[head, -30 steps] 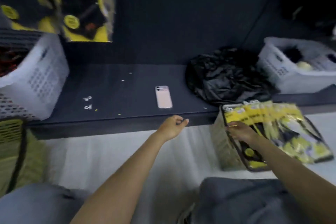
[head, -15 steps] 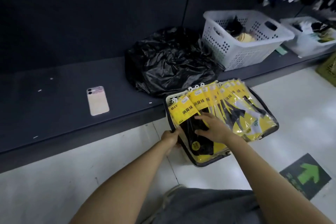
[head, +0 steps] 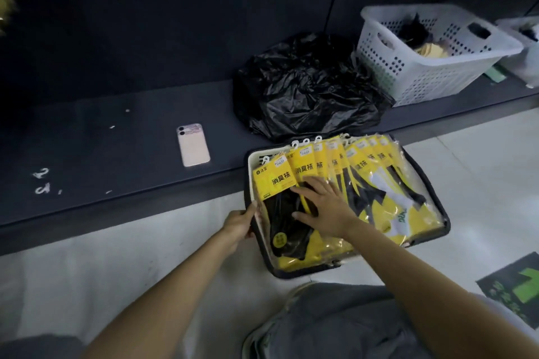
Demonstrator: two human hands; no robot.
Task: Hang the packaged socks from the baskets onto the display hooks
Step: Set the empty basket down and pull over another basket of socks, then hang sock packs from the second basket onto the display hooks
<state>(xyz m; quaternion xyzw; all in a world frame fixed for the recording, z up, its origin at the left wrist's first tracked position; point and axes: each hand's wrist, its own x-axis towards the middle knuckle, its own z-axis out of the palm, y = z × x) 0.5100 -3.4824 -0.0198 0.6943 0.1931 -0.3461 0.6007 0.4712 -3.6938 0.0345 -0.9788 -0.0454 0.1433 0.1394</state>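
Note:
A basket (head: 420,239) with a dark rim stands on the pale floor and holds a fanned row of several yellow sock packs with white hook tabs. The leftmost sock pack (head: 275,183) lies on top, showing black socks. My left hand (head: 242,223) pinches that pack's left edge at the basket's left rim. My right hand (head: 323,205) lies flat on the packs with its fingers spread, touching the leftmost two. No display hooks are in view.
A dark low shelf (head: 116,154) runs behind the basket, carrying a pink phone (head: 193,144), a crumpled black plastic bag (head: 306,87) and a white perforated basket (head: 431,52) with socks inside. A green arrow floor mark (head: 516,288) lies at right. My knee (head: 335,323) is below.
The view swung right and down from the shelf to the floor basket. My left hand came from the shelf edge to the pack's left edge; my right hand stays on the packs.

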